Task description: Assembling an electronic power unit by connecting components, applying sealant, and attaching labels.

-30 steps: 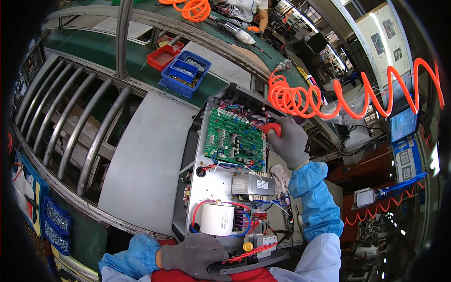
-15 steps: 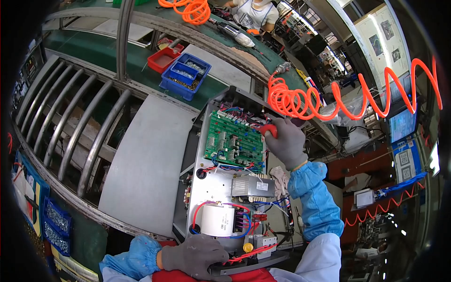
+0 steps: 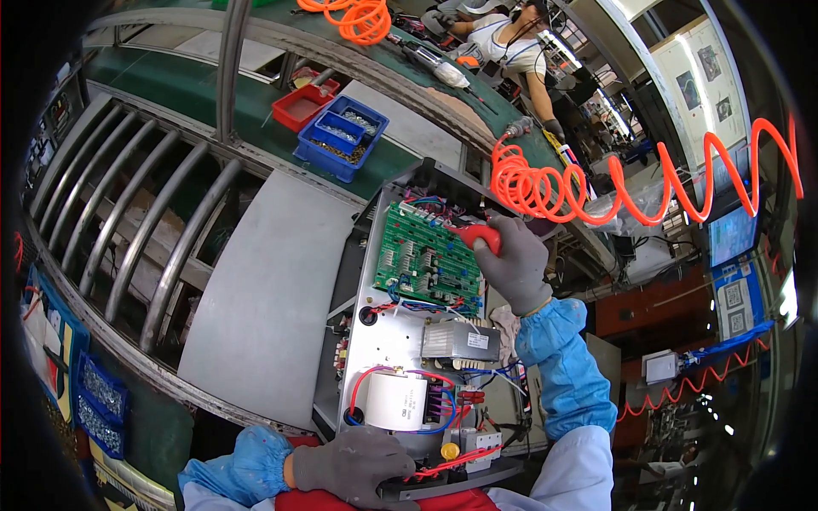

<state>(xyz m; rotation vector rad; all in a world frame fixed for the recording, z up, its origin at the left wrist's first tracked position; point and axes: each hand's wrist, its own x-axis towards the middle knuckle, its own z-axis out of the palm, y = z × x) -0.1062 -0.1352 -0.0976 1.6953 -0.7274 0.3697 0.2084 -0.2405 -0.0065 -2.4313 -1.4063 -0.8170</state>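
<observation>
A metal chassis (image 3: 388,336) lies open in front of me. It bears a green circuit board (image 3: 426,260), a silver boxed transformer (image 3: 460,341) and a white cylindrical capacitor (image 3: 396,401). My right hand (image 3: 517,262), gloved in grey, is closed around a red-handled tool (image 3: 482,236) over the board's far right corner. The tool's tip points left toward connectors there; its exact kind is unclear. At the near end my gloved left hand (image 3: 354,467) grips the chassis's black front panel (image 3: 464,484), beside red wires (image 3: 456,461). Its fingertips are partly hidden.
A coiled orange air hose (image 3: 545,187) hangs close beyond my right hand. Blue screw bins (image 3: 341,140) and a red bin (image 3: 300,106) stand at the far side. Metal rollers (image 3: 183,247) and a grey plate (image 3: 264,307) lie left. A co-worker (image 3: 507,47) is across the bench.
The red tool has turned, and more of it shows, reaching left over the board's edge. My left hand keeps its place. The co-worker has leaned, with an arm stretched toward the right.
</observation>
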